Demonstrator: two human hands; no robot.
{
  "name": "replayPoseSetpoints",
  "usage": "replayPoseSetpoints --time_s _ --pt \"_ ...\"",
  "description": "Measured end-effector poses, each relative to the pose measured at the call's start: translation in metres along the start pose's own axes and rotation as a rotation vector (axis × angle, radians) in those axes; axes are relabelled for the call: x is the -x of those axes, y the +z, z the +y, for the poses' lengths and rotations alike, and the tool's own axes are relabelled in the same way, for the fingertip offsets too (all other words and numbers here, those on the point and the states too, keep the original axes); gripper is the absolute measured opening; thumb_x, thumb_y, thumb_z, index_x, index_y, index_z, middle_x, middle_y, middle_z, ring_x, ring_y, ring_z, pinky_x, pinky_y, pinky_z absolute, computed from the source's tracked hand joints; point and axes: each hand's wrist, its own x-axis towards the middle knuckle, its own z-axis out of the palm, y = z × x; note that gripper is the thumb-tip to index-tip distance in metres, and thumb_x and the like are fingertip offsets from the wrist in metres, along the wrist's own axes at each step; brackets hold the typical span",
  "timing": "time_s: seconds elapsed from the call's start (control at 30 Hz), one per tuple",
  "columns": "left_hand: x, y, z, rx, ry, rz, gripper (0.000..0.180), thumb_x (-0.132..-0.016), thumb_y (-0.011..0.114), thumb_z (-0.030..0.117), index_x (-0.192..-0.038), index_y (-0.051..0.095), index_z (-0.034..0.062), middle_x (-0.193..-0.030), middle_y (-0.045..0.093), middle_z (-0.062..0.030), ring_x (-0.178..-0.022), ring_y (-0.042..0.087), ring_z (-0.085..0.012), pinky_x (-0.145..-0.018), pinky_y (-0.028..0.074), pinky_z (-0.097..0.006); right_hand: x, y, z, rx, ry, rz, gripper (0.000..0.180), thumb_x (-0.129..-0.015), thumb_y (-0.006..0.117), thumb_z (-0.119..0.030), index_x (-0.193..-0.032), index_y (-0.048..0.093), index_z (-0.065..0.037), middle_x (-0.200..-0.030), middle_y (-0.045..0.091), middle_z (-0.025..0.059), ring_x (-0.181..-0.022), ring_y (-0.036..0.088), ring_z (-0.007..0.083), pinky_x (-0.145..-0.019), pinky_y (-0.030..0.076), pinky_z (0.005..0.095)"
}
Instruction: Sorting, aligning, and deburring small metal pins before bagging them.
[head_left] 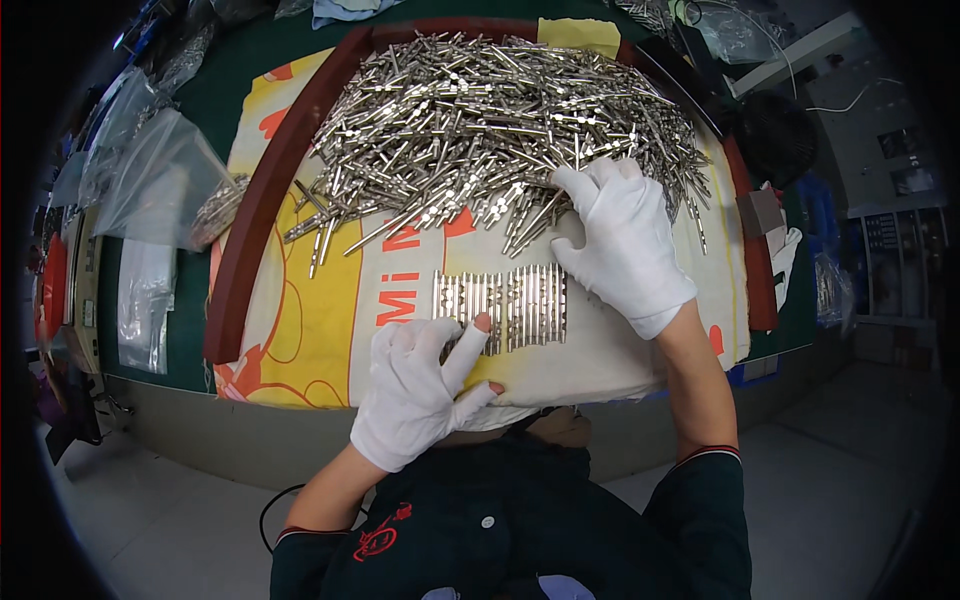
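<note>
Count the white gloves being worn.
2: one on the left hand, at the lined-up rods; one on the right hand, at the rod pile's near edge.

We look down on table (195, 335) with dark green top, its front edge bowed by lens. Below, we see smooth grey floor (820, 470), reaching out both sides. At our right, grey upright surface (850, 140), wall or panel unclear, white cable (838, 109) running before it. Far left crowded, too blurred to sort. Light bright over tabletop, dimmer toward room's edges.

Rod pile (480, 130) behind rod row (530, 305), cloth (612, 362) beneath
</note>
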Motion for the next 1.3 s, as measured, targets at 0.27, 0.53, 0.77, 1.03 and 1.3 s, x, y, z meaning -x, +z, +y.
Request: replayPoseSetpoints --time_s 0.27,0.53,0.77,1.03,1.3 --pt "-0.001 0.0 0.0 0.01 -0.017 0.017 0.063 -0.078 0.074 0.034 -0.131 0.054 0.0074 -0.104 0.051 -0.0085 -0.091 0.049 -0.0277 -0.081 0.038 -0.041 -0.029 0.01 0.002 0.134 -0.27 -0.19 0.021 -0.065 0.069 -0.016 -0.082 0.061 -0.007 -0.075 0.061 0.0083 -0.076 0.06 0.0264 -0.065 0.047 0.0382" --pt "0.0 0.003 0.0 0.007 -0.012 0.037 0.061 -0.076 0.076 0.031 -0.128 0.056 0.0068 -0.104 0.051 -0.0093 -0.093 0.05 -0.0283 -0.082 0.039 -0.041 -0.047 0.019 -0.002 0.239 -0.446 -0.252 0.015 -0.068 0.064 -0.014 -0.079 0.06 -0.005 -0.075 0.06 0.0103 -0.077 0.059 0.0265 -0.065 0.047 0.0382" --pt "0.0 0.004 0.001 0.003 -0.006 0.07 0.055 -0.074 0.076 0.028 -0.122 0.057 0.008 -0.105 0.051 -0.0097 -0.094 0.05 -0.0285 -0.082 0.04 -0.042 -0.059 0.034 -0.011 0.307 -0.613 -0.1 0.011 -0.073 0.06 -0.015 -0.07 0.061 -0.004 -0.08 0.056 0.0092 -0.08 0.054 0.0236 -0.065 0.044 0.0344" --pt "0.0 0.005 0.001 0.029 0.003 0.085 0.056 -0.075 0.076 0.026 -0.123 0.055 0.0083 -0.105 0.051 -0.0095 -0.095 0.05 -0.028 -0.083 0.039 -0.043 -0.043 0.055 0.017 -0.106 -0.423 0.045 0.019 -0.068 0.066 -0.013 -0.083 0.057 -0.006 -0.096 0.056 0.0095 -0.089 0.055 0.029 -0.076 0.044 0.0402" --pt "0.001 0.006 -0.001 0.051 -0.005 0.08 0.058 -0.073 0.076 0.023 -0.125 0.055 0.0079 -0.104 0.052 -0.0087 -0.094 0.05 -0.0281 -0.083 0.039 -0.042 -0.033 0.039 0.016 -1.324 0.372 0.318 0.035 -0.101 0.046 -0.026 -0.097 0.066 0.002 -0.083 0.066 0.0061 -0.073 0.058 0.0113 -0.073 0.046 0.0257"
